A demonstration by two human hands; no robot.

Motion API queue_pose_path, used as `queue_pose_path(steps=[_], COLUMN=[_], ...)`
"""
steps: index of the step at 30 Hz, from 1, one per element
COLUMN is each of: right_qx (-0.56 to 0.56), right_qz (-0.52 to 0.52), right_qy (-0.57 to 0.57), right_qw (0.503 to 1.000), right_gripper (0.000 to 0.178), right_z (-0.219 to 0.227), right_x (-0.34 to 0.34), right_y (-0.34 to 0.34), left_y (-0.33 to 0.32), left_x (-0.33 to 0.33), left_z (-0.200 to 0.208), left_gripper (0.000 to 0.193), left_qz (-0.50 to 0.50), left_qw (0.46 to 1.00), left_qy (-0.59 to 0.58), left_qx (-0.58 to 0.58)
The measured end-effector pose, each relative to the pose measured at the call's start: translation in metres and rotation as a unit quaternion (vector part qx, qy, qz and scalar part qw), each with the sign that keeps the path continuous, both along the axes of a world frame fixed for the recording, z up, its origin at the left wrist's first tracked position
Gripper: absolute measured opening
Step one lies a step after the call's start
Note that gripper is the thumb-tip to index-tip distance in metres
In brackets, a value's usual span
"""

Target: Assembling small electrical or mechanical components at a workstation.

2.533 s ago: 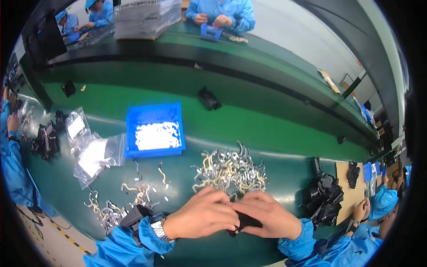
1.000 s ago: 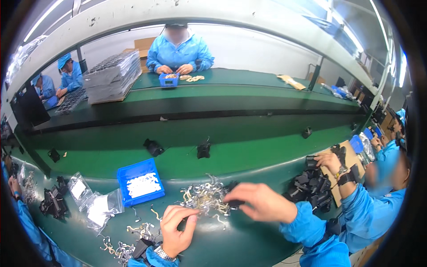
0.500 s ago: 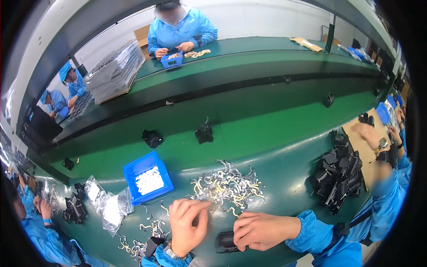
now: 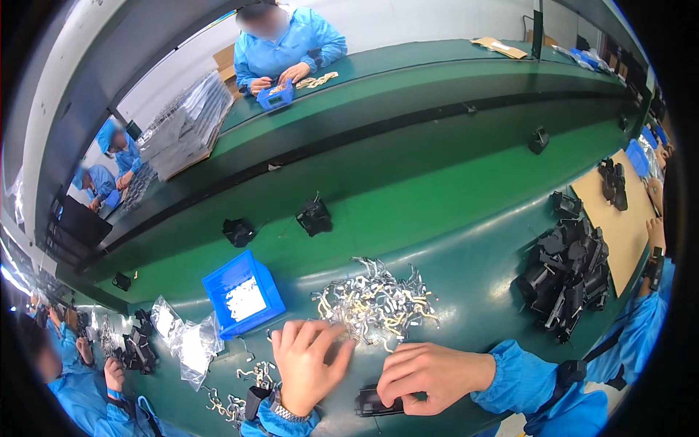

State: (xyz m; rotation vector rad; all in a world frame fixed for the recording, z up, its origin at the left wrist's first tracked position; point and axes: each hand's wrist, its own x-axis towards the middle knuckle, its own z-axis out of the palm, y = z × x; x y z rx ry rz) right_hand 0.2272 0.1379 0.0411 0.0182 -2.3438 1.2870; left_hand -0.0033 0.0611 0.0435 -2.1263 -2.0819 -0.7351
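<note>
Here, the right hand (image 4: 431,377) has its fingers pinching a black part (image 4: 370,402) on the table (image 4: 473,291); the left hand (image 4: 309,368), fingers loosely parted, is beside piled wires (image 4: 375,300).

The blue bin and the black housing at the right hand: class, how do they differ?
The blue bin looks larger than the black housing, and is brighter in colour. The right hand has its fingers on the black housing; no hand touches the blue bin. Both are at the green table.
</note>
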Motion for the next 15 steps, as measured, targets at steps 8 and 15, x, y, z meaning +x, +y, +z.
queue_pose_path(steps=[8,15], right_qx=[0.011,0.018], right_qz=[-0.01,-0.101], right_qy=[-0.001,0.012], right_qw=[1.0,0.995], right_gripper=[0.02,0.017], right_z=[-0.01,-0.002], right_x=[0.0,-0.001], right_y=[0.003,0.003], left_y=[0.0,-0.005], left_x=[-0.005,-0.005], left_z=[-0.006,0.003], left_gripper=[0.015,0.011], left_qz=[-0.01,0.072], left_qw=[0.999,0.968], left_qy=[0.01,-0.212], left_qx=[0.049,0.115])
